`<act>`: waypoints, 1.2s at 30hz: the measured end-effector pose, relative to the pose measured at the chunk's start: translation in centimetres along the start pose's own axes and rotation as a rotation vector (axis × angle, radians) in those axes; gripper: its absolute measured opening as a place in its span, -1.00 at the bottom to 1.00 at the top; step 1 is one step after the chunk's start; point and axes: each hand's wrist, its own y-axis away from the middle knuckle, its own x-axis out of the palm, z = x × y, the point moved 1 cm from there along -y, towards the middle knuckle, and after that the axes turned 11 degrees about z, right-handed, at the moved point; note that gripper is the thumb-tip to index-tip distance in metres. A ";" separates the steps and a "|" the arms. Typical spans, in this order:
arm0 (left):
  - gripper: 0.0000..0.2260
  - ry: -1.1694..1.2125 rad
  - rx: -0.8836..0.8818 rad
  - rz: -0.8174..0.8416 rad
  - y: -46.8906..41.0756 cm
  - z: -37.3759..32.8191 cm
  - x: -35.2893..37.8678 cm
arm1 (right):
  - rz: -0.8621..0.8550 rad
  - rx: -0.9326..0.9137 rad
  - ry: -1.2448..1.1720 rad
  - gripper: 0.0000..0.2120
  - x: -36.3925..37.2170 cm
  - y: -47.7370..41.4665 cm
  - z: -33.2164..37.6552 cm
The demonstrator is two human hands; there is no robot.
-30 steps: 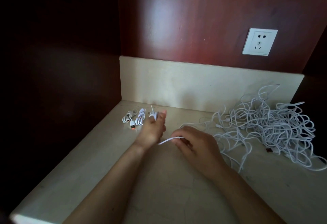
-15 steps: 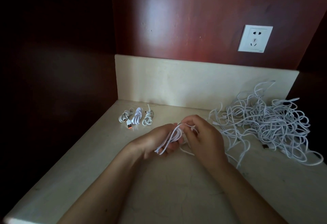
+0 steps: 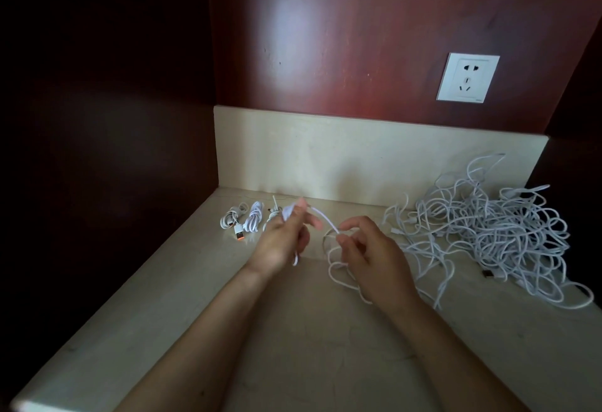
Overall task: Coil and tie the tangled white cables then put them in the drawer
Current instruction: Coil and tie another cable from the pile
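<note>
- While only the head view is available, it shows both hands at centre frame above a pale countertop (image 3: 293, 346), sharing one white cable (image 3: 321, 216).
- Left hand (image 3: 280, 242): the fingers curl round a small bunch of turns (image 3: 288, 211) of that cable, held up at the fingertips. A short piece shows below the palm.
- Right hand (image 3: 368, 258): thumb and forefinger pinch the same cable just right of the left hand, with the other fingers loosely curled.
- Key relation: the free span runs from the left fingertips down and rightward to the right-hand pinch. Its long axis therefore lies roughly left to right across the frame, slanting toward lower right.
- Slack (image 3: 335, 268): beyond the pinch it drops in loose loops onto the countertop under the right hand.
- Judgement: the step in hand appears to be winding. The unwound length lies on the right-hand side, so the right hand is the nearer one to feed it toward the bunch.
- Tangled pile (image 3: 495, 229): right of frame, against the backsplash (image 3: 358, 157), near the right hand. Whether the held cable is free of it cannot be told.
- Tied coils (image 3: 247, 221): three lie side by side, upper left of the hands, their long axes pointing toward the backsplash. An orange-tipped plug (image 3: 239, 235) lies at their near end.
- Wall socket (image 3: 468, 77): upper right. No drawer is in view.
</note>
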 end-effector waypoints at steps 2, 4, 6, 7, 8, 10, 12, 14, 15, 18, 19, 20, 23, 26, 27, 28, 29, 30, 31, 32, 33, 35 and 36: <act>-0.59 0.063 0.011 -0.060 -0.4 0.5 -0.3 | 0.004 -0.026 0.008 -0.95 0.1 0.0 0.2; -0.62 0.208 0.014 -0.052 -0.7 0.9 -0.1 | 0.038 -0.046 0.024 -0.92 0.3 -0.1 0.3; -0.60 0.351 0.022 -0.045 -0.9 0.9 0.2 | 0.065 -0.056 0.037 -0.85 0.5 -0.2 0.3; -0.59 0.455 0.024 -0.048 -1.0 0.7 0.1 | 0.077 -0.067 0.037 -0.81 0.5 -0.2 0.3; -0.59 0.585 0.022 -0.059 -1.0 0.5 0.1 | 0.090 -0.081 0.039 -0.79 0.5 -0.2 0.3; -0.60 0.817 0.025 -0.105 -1.0 0.0 -0.1 | 0.125 -0.108 0.069 -0.75 0.6 -0.2 0.4; -0.61 0.885 0.046 -0.175 -1.1 -0.1 -0.4 | 0.188 -0.145 0.122 -0.72 0.7 -0.2 0.7; -0.62 0.842 0.059 -0.269 -1.1 0.0 -0.8 | 0.253 -0.181 0.184 -0.71 0.9 -0.2 1.0; -0.63 0.802 0.074 -0.313 -1.1 -0.1 -1.0 | 0.265 -0.186 0.217 -0.70 1.0 -0.2 0.9; -0.63 0.734 0.132 -0.423 -0.7 -0.4 -1.5 | 0.238 -0.189 0.280 -0.66 0.7 -0.3 0.3; -0.63 0.713 0.130 -0.449 -0.6 -0.5 -1.6 | 0.234 -0.192 0.280 -0.66 0.5 -0.3 0.1; -0.63 0.656 0.120 -0.467 -0.5 -0.5 -1.7 | 0.231 -0.206 0.274 -0.68 0.3 -0.3 0.1; -0.62 0.282 0.051 -0.454 -0.7 0.1 -1.5 | 0.180 -0.301 0.165 -0.85 0.0 -0.5 0.6; -0.66 0.027 -0.058 -0.275 -0.8 0.6 -1.1 | 0.105 -0.347 -0.011 -0.89 -0.3 -0.7 1.1; -0.66 -0.030 -0.091 -0.164 -0.6 0.5 -0.8 | 0.093 -0.339 -0.043 -0.89 -0.4 -0.7 1.1; -0.64 -0.093 -0.129 -0.045 -0.4 0.3 -0.5 | 0.086 -0.323 -0.065 -0.90 -0.4 -0.6 0.9; -0.58 -0.154 -0.183 0.073 -0.2 0.2 -0.2 | 0.085 -0.299 -0.076 -0.91 -0.5 -0.6 0.7; -0.52 -0.185 -0.245 0.190 0.1 0.1 0.2 | 0.087 -0.275 -0.081 -0.91 -0.4 -0.5 0.6; -0.48 -0.159 -0.290 0.294 0.3 0.1 0.5 | 0.085 -0.248 -0.082 -0.92 -0.3 -0.5 0.4; -0.47 -0.098 -0.311 0.380 0.4 0.3 0.7 | 0.071 -0.221 -0.087 -0.96 -0.3 -0.5 0.2; -0.48 -0.043 -0.301 0.432 0.5 0.4 0.8 | 0.038 -0.180 -0.112 -0.93 -0.3 -0.5 0.1; -0.50 0.020 -0.266 0.421 0.4 0.6 0.7 | -0.060 -0.080 -0.211 -0.79 -0.8 -0.7 -0.4; -0.54 0.090 -0.263 0.391 0.5 0.4 0.7 | -0.087 -0.051 -0.255 -0.78 -1.1 -0.7 -0.4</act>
